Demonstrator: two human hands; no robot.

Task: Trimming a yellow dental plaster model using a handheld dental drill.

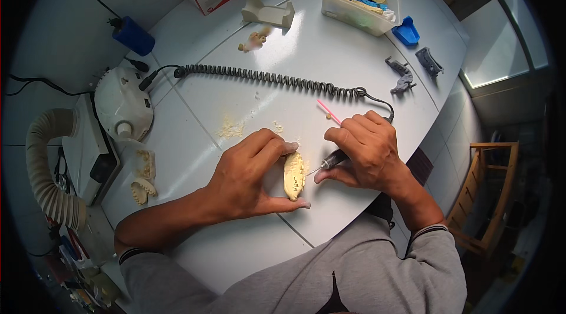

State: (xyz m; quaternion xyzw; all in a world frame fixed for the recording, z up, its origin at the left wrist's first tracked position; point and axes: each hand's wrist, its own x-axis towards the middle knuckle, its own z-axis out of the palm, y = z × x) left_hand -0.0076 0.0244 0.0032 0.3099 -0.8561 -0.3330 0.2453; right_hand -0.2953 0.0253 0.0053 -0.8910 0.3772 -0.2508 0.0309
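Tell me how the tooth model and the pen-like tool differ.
The tooth model is pale yellow with dark writing; the pen-like tool is dark with a metal tip.
The tooth model is chunky and bumpy-edged; the pen-like tool is slender.
The tooth model is in the left hand; the pen-like tool, with a coiled cable, is in the right hand.
Both are hand-held.

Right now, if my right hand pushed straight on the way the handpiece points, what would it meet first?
The toothed side of the yellow dental model held in the left hand. The handpiece tip looks close; whether it touches, I can't tell.
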